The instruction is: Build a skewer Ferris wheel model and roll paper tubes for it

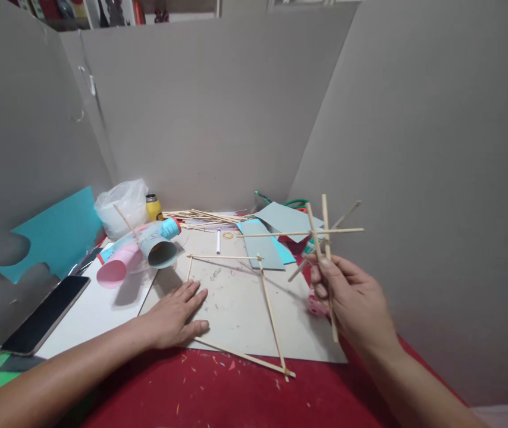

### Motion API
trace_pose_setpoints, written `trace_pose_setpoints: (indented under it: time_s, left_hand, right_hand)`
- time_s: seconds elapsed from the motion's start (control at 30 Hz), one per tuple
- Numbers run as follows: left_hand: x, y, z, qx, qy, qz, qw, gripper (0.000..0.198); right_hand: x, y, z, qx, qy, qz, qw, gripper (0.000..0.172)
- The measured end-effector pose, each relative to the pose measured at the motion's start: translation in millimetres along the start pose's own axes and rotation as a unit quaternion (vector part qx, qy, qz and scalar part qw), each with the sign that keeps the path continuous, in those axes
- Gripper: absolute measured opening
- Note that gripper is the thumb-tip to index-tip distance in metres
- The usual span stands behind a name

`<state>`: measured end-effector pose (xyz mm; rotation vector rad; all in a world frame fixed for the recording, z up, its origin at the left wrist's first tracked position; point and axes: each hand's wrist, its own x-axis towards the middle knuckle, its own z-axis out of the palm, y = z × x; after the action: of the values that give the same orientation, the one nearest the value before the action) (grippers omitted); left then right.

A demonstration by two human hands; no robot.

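Observation:
My right hand [352, 300] is closed round a bundle of thin wooden sticks [325, 238], held upright above the table's right side with one stick crossing them sideways. My left hand [176, 315] lies flat, fingers stretched out, on a grey cardboard sheet [236, 309]. On that sheet rests a frame of joined wooden sticks [269, 309], its corner just right of my left fingers and its lower end reaching the red table [236, 392].
Paper cones in pink and light blue [147, 249], a white plastic bag [120, 208], a yellow bottle [153, 207], loose sticks [204, 217] and blue-grey paper pieces [272, 235] crowd the back. A black phone [46, 315] lies left. Grey cardboard walls enclose three sides.

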<state>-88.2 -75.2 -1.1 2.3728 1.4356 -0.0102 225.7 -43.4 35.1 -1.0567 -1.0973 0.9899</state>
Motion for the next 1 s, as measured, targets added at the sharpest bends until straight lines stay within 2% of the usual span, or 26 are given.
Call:
trace_pose_setpoints:
  time_s: [0.1,0.23,0.43,0.6,0.73,0.83,0.93,1.0]
  left_hand:
    - [0,0,-2.8,-0.014,0.014,0.014,1.0,0.075]
    - [7,7,-3.9,-0.013,0.032,0.033,0.999,0.075]
    - [26,22,-7.9,0.018,0.05,0.046,0.998,0.072]
    - [39,21,-9.6,0.025,0.038,0.05,0.998,0.073]
    - [47,17,-10.2,0.029,0.033,0.042,0.998,0.074]
    - [52,17,-11.5,0.027,0.029,0.039,0.998,0.074]
    - [58,17,-11.8,0.026,0.026,0.044,0.998,0.074]
    - [62,17,-11.7,0.03,0.028,0.047,0.998,0.075]
  right_hand:
    - [13,-17,2,0.007,-0.02,0.026,0.999,0.032]
    - [56,-25,9,-0.005,-0.053,0.071,0.996,0.029]
    - [143,8,27,-0.122,-0.064,0.097,0.986,0.017]
    - [190,37,24,-0.283,-0.032,0.104,0.953,0.032]
    - [199,45,9,-0.405,-0.007,0.076,0.911,0.031]
    - [193,42,4,-0.492,-0.002,0.019,0.871,0.03]
    - [178,34,16,-0.547,-0.03,-0.065,0.834,0.037]
    - [168,32,36,-0.567,-0.076,-0.105,0.813,0.034]
